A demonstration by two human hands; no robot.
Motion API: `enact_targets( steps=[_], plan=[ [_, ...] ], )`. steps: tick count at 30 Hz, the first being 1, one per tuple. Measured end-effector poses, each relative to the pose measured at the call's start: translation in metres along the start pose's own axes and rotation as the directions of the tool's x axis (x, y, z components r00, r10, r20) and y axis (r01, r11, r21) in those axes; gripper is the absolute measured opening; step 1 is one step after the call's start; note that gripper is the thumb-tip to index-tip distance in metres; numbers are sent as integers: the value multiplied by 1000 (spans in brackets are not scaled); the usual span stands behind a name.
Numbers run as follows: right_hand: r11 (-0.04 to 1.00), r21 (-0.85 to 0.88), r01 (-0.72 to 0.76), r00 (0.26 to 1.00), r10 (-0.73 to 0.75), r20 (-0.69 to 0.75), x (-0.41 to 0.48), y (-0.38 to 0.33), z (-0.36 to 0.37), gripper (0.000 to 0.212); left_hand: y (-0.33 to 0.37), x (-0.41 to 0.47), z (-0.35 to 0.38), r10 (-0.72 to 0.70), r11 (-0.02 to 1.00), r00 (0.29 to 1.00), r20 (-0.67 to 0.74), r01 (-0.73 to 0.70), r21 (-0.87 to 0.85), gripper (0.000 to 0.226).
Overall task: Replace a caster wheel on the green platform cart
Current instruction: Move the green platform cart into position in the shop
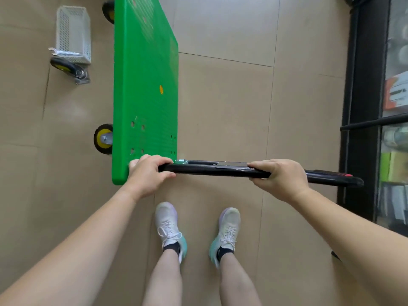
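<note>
The green platform cart (144,85) stands tipped on its side on the tiled floor, deck facing right. Two black-and-yellow caster wheels show on its left: one near me (103,139), one at the far end (108,12). Its black handle (209,170) sticks out to the right. My left hand (149,173) grips the handle where it meets the cart's corner. My right hand (280,175) grips the handle further right. A loose caster wheel (68,68) with a metal bracket lies on the floor at the left.
A white perforated basket (74,34) stands on the floor at the upper left, with a metal wrench (63,53) at its near edge. A black-framed glass cabinet (375,107) fills the right side. My two feet in white shoes (167,228) stand just behind the handle.
</note>
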State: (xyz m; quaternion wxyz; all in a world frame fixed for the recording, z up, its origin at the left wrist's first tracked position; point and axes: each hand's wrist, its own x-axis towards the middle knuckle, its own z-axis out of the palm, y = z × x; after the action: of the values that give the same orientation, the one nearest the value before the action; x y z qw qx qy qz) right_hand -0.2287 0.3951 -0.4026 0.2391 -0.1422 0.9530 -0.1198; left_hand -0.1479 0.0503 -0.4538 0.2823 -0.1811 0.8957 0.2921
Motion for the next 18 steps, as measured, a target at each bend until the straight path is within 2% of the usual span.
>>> enact_targets(
  steps=[6,11,15,18],
  plan=[
    [991,125,-50,990,33,136,27,-3,26,36,-10,8,-11,-37,997,998,-41,40,59,32],
    [951,258,-168,969,112,219,36,14,39,39,1,18,-6,-27,995,999,-36,31,100,33],
    [932,271,-241,951,170,259,35,33,48,41,21,16,7,-21,989,998,-59,29,144,37],
    [937,251,-241,946,170,276,34,38,51,41,26,12,17,-28,982,995,-92,45,186,38]
  ],
)
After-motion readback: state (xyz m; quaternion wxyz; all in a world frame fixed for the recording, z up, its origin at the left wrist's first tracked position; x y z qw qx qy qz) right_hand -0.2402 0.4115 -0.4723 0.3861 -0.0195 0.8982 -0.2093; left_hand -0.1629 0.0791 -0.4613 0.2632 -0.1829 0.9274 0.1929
